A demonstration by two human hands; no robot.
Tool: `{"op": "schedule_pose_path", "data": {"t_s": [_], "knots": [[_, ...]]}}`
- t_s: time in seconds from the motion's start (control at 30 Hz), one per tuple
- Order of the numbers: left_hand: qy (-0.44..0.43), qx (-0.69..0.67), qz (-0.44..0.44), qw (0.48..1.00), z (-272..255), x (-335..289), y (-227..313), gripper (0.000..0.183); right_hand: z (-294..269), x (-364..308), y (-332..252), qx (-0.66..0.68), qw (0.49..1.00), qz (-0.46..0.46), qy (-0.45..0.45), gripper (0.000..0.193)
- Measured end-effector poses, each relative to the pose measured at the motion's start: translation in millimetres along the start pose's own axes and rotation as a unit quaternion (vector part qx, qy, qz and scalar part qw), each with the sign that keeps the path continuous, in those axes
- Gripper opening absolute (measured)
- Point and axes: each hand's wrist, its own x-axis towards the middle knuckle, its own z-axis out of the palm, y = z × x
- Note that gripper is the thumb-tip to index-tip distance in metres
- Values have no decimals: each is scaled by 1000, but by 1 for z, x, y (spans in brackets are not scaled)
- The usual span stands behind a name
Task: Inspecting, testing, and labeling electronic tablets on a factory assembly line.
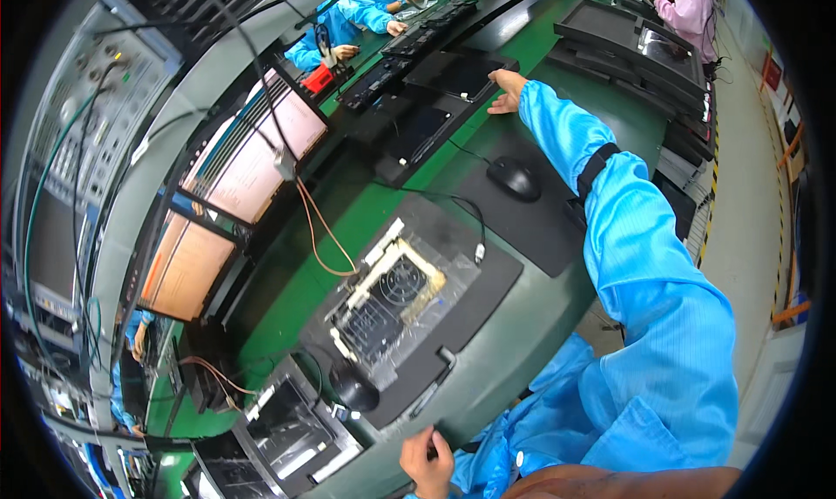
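Note:
My right arm stretches far across the bench, and my right hand [507, 92] is at the near corner of a black tray [475, 98] with a dark flat panel [455, 72] in it. Its fingers are apart, the upper ones over the tray's edge; no firm grip shows. Down at the bench's front edge, my left hand [427, 464] is loosely curled, with nothing visible in it. Near that hand lies a thin dark tool [433, 386] on a black mat [488, 281]. The mat also bears a fixture [387, 299] with white blocks and a round fan-like pattern.
Black mice [514, 178] [354, 386] lie on the mats. Stacked black trays [631, 42] stand at the far right. Screens [248, 151] and cables line the left. Trays with dark panels [292, 425] sit lower left. Co-workers in blue [353, 20] and pink [688, 11] sit beyond.

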Motion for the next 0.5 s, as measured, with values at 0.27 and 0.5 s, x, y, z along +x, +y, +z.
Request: {"op": "schedule_pose_path", "data": {"t_s": [0.27, 0.5], "knots": [[-58, -10, -21, 998, -5, -4, -22, 13, 36, 58, 5, -152, 987, -14, 57, 51], [-67, -4, -30, 997, -8, 6, -7, 13, 44, 16, 14, -26, 999, 15, -23, 58]]}}
